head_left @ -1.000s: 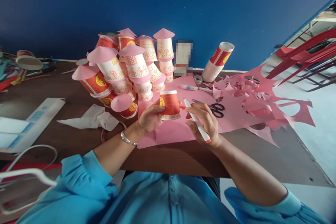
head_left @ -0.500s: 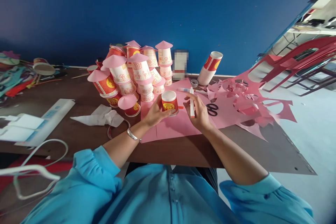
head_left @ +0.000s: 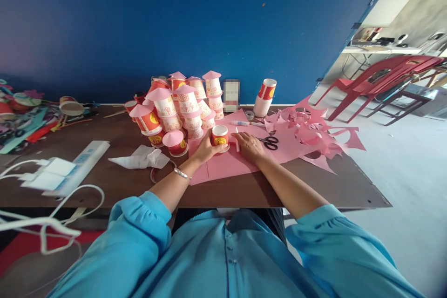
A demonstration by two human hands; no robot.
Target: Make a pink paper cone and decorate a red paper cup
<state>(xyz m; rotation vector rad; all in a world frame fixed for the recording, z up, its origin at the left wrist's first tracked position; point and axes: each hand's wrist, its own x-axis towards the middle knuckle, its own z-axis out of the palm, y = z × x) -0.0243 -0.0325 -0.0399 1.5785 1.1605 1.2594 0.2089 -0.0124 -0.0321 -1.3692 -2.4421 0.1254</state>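
My left hand (head_left: 206,148) is wrapped round a red and white paper cup (head_left: 220,136) with a yellow print, standing bottom up on the pink paper (head_left: 223,167). To its right, my right hand (head_left: 250,145) rests low on the same paper, fingers bent over a slim white marker (head_left: 238,146). Part of the marker is hidden under the fingers. Black-handled scissors (head_left: 270,143) lie just right of that hand. Left of the cup stand stacked paper-cup towers (head_left: 166,109) with pink cone roofs, and a single roofed red cup (head_left: 177,146).
Pink paper scraps (head_left: 309,125) spread to the right. Behind are a tape roll (head_left: 249,115), a white pen (head_left: 240,123) and a cup stack (head_left: 262,106). Crumpled white tissue (head_left: 142,157), a power strip (head_left: 82,167) and craft clutter (head_left: 28,121) lie left. A red chair (head_left: 380,74) stands beyond.
My right hand has come down onto the paper and turned palm down, closer to the cup, with the marker. My left hand keeps hold of the cup. The camera view has shifted.
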